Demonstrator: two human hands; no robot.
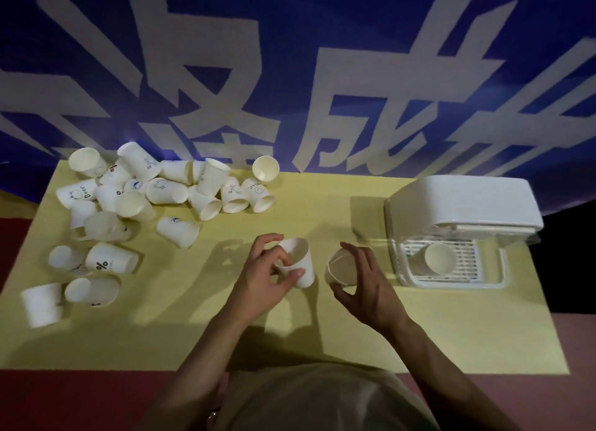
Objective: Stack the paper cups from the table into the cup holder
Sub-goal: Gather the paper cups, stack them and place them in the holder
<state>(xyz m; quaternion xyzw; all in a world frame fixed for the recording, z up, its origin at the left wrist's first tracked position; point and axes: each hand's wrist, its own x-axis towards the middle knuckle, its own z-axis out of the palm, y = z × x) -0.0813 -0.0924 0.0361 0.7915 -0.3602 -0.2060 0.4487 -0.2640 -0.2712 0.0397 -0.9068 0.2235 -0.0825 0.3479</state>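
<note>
Nearest, the left hand (269,271) curls its fingers (292,274) round a cup (298,263). The right hand (364,282) pinches another cup (342,267) beside it, probably to nest them. Farther off, loose cups (167,190) litter the bench (290,204); the cup holder (458,230), far right, already has one.

Head view: single wide-angle camera, looking forward and steeply down over table (419,334), close above both hands
</note>
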